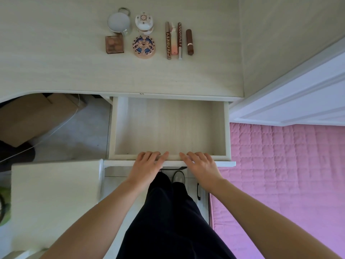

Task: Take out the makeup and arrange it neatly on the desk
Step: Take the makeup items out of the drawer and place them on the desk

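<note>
Pale wood counter [56, 58] carries the makeup near its far edge: a jar [119, 22], ornate pot [144, 22], square palette [114, 44], patterned compact [143, 46], and a row of tubes [174, 41] beside a lipstick [189, 42]. Below its near edge the drawer [227, 128] stands pulled out, nothing seen inside. Left hand [146, 164] and right hand [200, 163] are laid on its front rim, fingers nearly straight, nothing grasped. If pushed hard, fingertips could be pinched and the upright pieces jolted out of line

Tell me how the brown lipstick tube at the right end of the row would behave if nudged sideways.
The brown lipstick tube is a smooth cylinder lying on its side on the desk, so it would probably roll. It looks rigid, likely light. Rolling left, it would soon meet the slim pen beside it.
</note>
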The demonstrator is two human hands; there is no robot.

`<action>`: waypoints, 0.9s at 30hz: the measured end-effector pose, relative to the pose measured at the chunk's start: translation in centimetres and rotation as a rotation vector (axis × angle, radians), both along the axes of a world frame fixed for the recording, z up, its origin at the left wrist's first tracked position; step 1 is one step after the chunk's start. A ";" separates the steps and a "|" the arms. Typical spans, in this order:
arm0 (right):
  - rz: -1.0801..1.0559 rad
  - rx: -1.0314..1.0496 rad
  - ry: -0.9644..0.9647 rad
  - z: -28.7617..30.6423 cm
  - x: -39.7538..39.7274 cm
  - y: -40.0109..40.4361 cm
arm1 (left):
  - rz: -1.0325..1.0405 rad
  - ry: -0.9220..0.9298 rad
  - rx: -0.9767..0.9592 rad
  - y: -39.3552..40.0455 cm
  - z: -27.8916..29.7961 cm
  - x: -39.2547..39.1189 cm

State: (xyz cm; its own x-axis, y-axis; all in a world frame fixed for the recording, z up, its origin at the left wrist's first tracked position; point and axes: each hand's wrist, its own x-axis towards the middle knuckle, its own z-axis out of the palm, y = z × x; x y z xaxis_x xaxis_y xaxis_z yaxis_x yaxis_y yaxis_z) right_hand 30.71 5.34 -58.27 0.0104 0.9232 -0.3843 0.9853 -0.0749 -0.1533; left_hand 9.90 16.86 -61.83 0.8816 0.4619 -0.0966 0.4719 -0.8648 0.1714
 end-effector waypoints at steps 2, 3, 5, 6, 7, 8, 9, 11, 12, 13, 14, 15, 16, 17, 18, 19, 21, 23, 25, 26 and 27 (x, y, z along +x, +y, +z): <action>0.011 0.010 -0.010 0.0 0.6 1.1 | -0.001 -0.002 -0.003 1.1 0.2 0.7; 0.018 0.017 -0.016 -0.1 0.9 1.6 | -0.006 -0.004 -0.006 1.7 0.3 0.9; 0.030 0.029 -0.030 -0.2 1.3 2.6 | -0.017 0.001 -0.015 2.9 0.5 1.4; 0.032 0.036 -0.034 -0.2 1.5 3.1 | -0.022 0.010 -0.014 3.5 0.5 1.6; 0.034 0.044 -0.035 -0.2 1.8 3.6 | -0.025 0.017 -0.009 4.1 0.6 1.9; 0.036 0.054 -0.037 -0.2 2.2 4.2 | -0.025 0.020 -0.003 4.6 0.7 2.2; 0.037 0.062 -0.044 -0.2 2.6 4.7 | -0.025 0.019 0.006 5.1 0.7 2.7; 0.042 0.068 -0.057 0.0 3.3 5.7 | -0.022 0.019 0.017 6.2 0.8 3.5; 0.043 0.073 -0.059 0.0 3.6 6.2 | -0.022 0.021 0.018 6.7 0.9 3.9; 0.045 0.080 -0.060 0.0 3.9 6.6 | -0.022 0.022 0.020 7.2 0.9 4.2; 0.046 0.092 -0.063 0.0 4.1 7.1 | -0.025 0.024 0.020 7.7 0.9 4.4; 0.048 0.106 -0.065 0.0 4.3 7.5 | -0.027 0.029 0.015 8.2 1.0 4.6; 0.049 0.125 -0.067 0.0 4.5 7.9 | -0.028 0.035 0.011 8.7 1.1 4.8; 0.050 0.147 -0.066 -0.1 4.7 8.3 | -0.028 0.039 0.010 9.2 1.1 5.0; 0.050 0.166 -0.065 -0.1 4.9 8.7 | -0.030 0.043 0.011 9.7 1.1 5.3; 0.051 0.184 -0.065 -0.2 5.2 9.1 | -0.029 0.043 0.013 10.1 1.1 5.5; 0.052 0.214 -0.075 -0.2 5.6 9.8 | -0.023 0.037 0.017 10.9 1.0 6.0; 0.048 0.241 -0.092 -0.4 5.9 10.4 | -0.010 0.020 0.024 11.4 0.9 6.5; 0.033 0.260 -0.098 -0.5 6.1 11.0 | 0.009 -0.003 0.040 11.7 0.9 6.8; 0.026 0.259 -0.094 -0.6 6.2 11.2 | 0.021 -0.019 0.054 11.7 1.0 7.0; 0.020 0.251 -0.089 -0.8 6.3 11.5 | 0.042 -0.037 0.065 11.6 1.2 7.1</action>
